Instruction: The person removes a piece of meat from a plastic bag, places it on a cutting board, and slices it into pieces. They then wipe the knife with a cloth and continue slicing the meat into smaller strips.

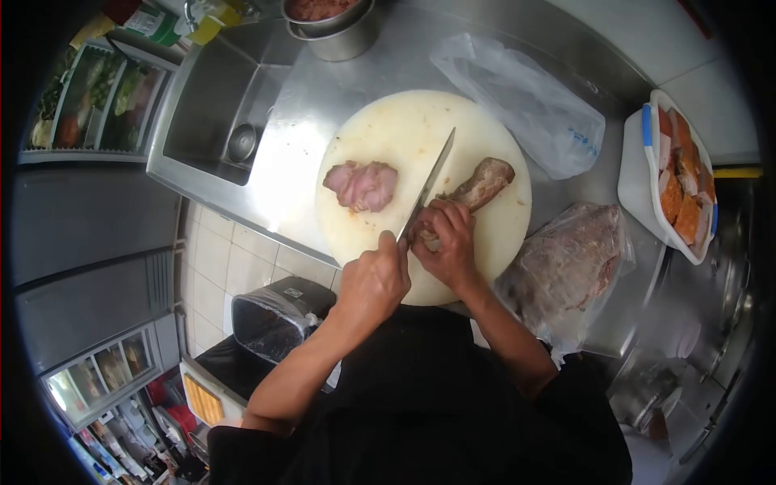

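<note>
My left hand (372,279) is closed round the handle of a long knife (435,174), whose blade points up and to the right over the round white cutting board (420,113). The fingers of my right hand (449,242) are bent over meat beside the blade; part of that meat is hidden under them. A long brown piece of meat (487,182) extends from these fingers toward the upper right. Pink meat slices (361,186) lie in a small pile on the left half of the board.
A steel sink (214,113) is at the upper left and metal bowls (335,42) stand at the back. Behind the board lies a plastic bag (533,105). Bagged meat (570,259) and a white tub (638,178) of meat pieces are at right. A bin (279,319) stands lower left.
</note>
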Demonstrator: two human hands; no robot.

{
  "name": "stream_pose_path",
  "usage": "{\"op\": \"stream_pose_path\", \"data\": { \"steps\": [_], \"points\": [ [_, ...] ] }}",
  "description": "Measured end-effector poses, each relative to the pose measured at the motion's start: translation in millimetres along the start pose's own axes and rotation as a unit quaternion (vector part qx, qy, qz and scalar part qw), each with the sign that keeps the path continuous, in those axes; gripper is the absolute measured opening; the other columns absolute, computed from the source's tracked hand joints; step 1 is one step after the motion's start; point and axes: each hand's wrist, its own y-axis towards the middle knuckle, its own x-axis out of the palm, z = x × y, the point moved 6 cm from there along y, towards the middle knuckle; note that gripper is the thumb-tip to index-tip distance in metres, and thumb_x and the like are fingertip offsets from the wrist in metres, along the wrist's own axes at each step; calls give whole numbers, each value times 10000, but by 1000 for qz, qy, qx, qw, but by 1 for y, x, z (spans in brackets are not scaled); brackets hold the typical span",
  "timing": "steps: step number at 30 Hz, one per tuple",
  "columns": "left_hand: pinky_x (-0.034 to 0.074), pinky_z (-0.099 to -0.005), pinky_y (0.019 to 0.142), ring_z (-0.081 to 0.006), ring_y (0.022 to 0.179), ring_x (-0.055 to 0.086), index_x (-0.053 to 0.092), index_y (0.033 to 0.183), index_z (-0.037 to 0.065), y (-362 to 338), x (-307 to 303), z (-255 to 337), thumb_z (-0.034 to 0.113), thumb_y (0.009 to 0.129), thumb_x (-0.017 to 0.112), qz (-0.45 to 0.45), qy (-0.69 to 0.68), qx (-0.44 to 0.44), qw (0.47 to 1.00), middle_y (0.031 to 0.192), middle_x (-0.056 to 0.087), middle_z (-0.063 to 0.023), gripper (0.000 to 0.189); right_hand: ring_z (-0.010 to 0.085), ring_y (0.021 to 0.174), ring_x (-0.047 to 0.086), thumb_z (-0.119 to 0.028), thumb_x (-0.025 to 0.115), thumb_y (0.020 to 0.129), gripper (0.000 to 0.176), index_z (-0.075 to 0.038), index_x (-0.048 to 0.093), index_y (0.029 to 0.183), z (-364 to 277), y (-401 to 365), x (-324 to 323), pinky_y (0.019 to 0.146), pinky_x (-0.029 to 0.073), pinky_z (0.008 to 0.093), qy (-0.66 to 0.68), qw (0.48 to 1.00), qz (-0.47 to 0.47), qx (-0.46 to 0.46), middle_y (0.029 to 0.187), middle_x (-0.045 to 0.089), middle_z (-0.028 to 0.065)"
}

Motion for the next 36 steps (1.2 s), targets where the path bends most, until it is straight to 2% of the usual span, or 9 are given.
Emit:
{"op": "stream_pose_path", "data": {
  "steps": [7, 17, 24, 26, 28, 30, 32, 33, 36],
  "points": [
    [466, -583, 496, -507, 538, 578, 449, 916, -24, -38, 4, -14, 182, 973, 534, -64, 15, -69, 995, 549, 552, -300, 230, 317, 1079, 523, -112, 725, 654, 364, -85, 617, 1000, -2, -4, -1, 933, 406, 465, 9, 1000, 8, 8, 1102, 590, 106],
    [504, -556, 553, -499, 590, 607, 520, 1021, -25, 51, 30, -16, 220, 978, 516, 57, -65, 31, 996, 607, 581, -323, 249, 330, 1083, 518, -73, 736, 642, 397, -90, 616, 1020, 1, 0, 1, 926, 403, 456, 19, 1000, 18, 1, 1115, 584, 105],
    [486, -579, 567, -504, 610, 609, 527, 968, -37, 16, 31, -28, 228, 977, 514, 6, -18, -30, 999, 634, 599, -311, 266, 334, 1095, 523, -58, 733, 622, 388, -105, 626, 992, -2, -1, -5, 961, 400, 463, 47, 998, 37, 9, 1097, 584, 99],
    [484, -562, 579, -497, 608, 605, 545, 910, -43, 62, 28, -15, 233, 975, 516, 92, -70, 44, 992, 641, 605, -298, 284, 338, 1091, 530, -45, 730, 614, 387, -89, 626, 984, -2, -2, -8, 963, 406, 454, 52, 998, 32, 2, 1088, 590, 102],
    [485, -546, 578, -496, 605, 599, 556, 894, -45, 99, 30, -13, 234, 975, 514, 108, -55, 59, 991, 644, 604, -298, 294, 339, 1068, 545, -23, 721, 614, 386, -68, 629, 986, -4, 0, -13, 963, 415, 442, 61, 998, 9, -10, 1081, 597, 108],
    [486, -531, 578, -495, 602, 592, 566, 877, -48, 110, 26, -12, 236, 975, 512, 125, -37, 77, 988, 646, 603, -297, 305, 341, 1054, 551, -14, 719, 621, 375, -56, 630, 984, 0, 4, -19, 954, 425, 441, 68, 997, -3, -34, 1071, 601, 115],
    [469, -544, 558, -470, 574, 579, 557, 810, -30, 95, 4, -11, 211, 949, 545, 233, 6, 169, 958, 659, 608, -261, 278, 344, 1040, 558, -5, 717, 629, 365, -43, 630, 981, 1, 3, -20, 945, 434, 440, 77, 996, -11, -43, 1061, 604, 121],
    [474, -567, 597, -493, 621, 594, 554, 868, -38, 88, -2, -15, 205, 958, 534, 218, -5, 156, 963, 715, 625, -278, 260, 346, 1029, 562, -4, 714, 643, 352, -41, 633, 984, 2, 3, -22, 931, 446, 440, 86, 996, 8, -32, 1055, 606, 128],
    [477, -582, 569, -512, 605, 590, 519, 967, -34, 39, -29, 6, 206, 979, 515, 56, -38, -1, 998, 636, 597, -295, 240, 350, 1020, 564, -8, 713, 663, 327, -36, 636, 980, 6, 0, -23, 911, 463, 439, 104, 994, 20, -10, 1045, 608, 139]
  ]
}}
